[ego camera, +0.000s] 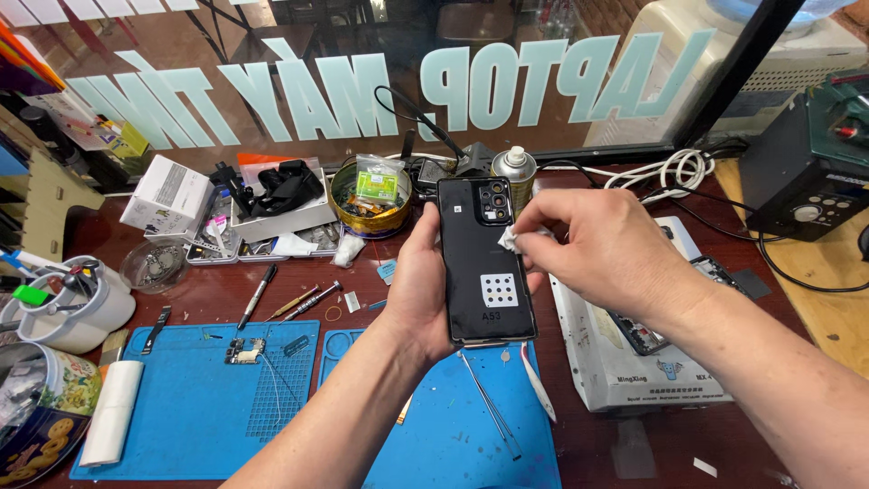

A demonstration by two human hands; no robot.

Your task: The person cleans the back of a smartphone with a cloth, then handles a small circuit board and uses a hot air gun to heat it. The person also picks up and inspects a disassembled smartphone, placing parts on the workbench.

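My left hand [418, 294] is wrapped round the black smartphone [484, 263], back facing me, upright over the blue repair mat [199, 407]. My right hand [602, 249] pinches a white wipe [510, 240] just below the camera cluster. I judge hard rubbing could twist the phone loose onto the tweezers [489, 407] beneath.

**Even daylight, sharp centre, bent edges**

You are working in bright, soft light that is coming through the glass pane [299, 81] beyond your hands. Your right hand [602, 249] and left hand [425, 290] are casting only faint shadows. The black phone back [484, 258] between them is carrying a mild sheen, without harsh glare. Focus is holding crisp around your fingers. Far from your hands, the wide lens is bending the frame edges.
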